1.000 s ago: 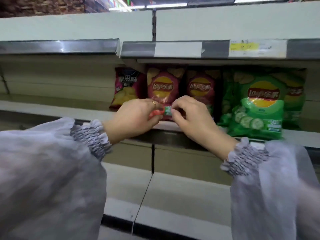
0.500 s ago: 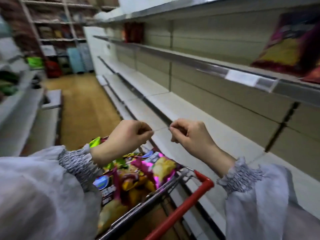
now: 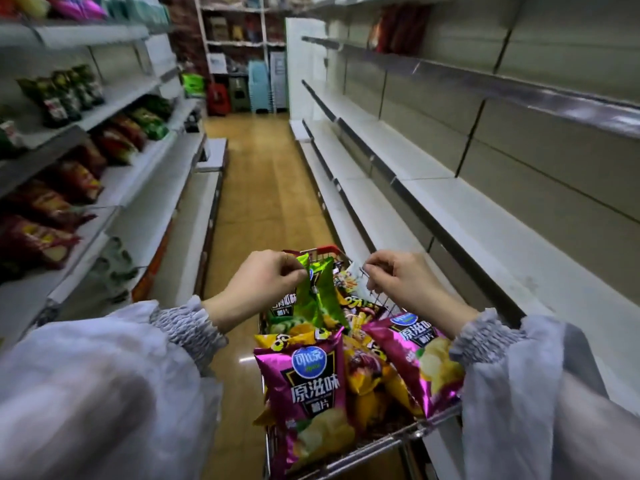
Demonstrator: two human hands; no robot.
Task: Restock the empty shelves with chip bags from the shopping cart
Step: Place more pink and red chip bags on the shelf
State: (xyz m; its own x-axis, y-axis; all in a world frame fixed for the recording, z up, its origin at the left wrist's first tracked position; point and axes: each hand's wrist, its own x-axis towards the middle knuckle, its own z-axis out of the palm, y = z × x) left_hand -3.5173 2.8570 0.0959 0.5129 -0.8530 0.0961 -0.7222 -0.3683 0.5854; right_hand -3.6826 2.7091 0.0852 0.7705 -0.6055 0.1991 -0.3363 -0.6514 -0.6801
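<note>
- Hands have spread apart since half a second back, when they nearly met over the cart's near end. Now both sit over its far end, and the view has swung to look straight down the aisle past the cart.
- Green bag (image 3: 320, 289) stands on end at the far end of the cart (image 3: 323, 250), poking up above the rest of the pile.
- Left hand (image 3: 266, 285) is at that bag's top left corner, fingers curled in, and looks to be pinching the crimped edge.
- Right hand (image 3: 405, 282) is curled at the cart's far right corner, by the wire and a pale bag. Can't tell if it's got hold of anything.
- Purple bag (image 3: 311, 386) lies on top at the near end of the cart, with more yellow and purple bags heaped behind it.
- Bare shelves (image 3: 485, 209) run along the right of the cart, and stocked shelves (image 3: 145, 216) are across the aisle on its left.
- Handling, my guess: these bags are light, puffed with air, slick foil, and the chips crush easily. Best to lift by the top seam or cradle the sides loosely, not squeeze the middle. A one-corner pinch will probably let it swing and snag on its neighbours, so a second hand on the other corner would help.
</note>
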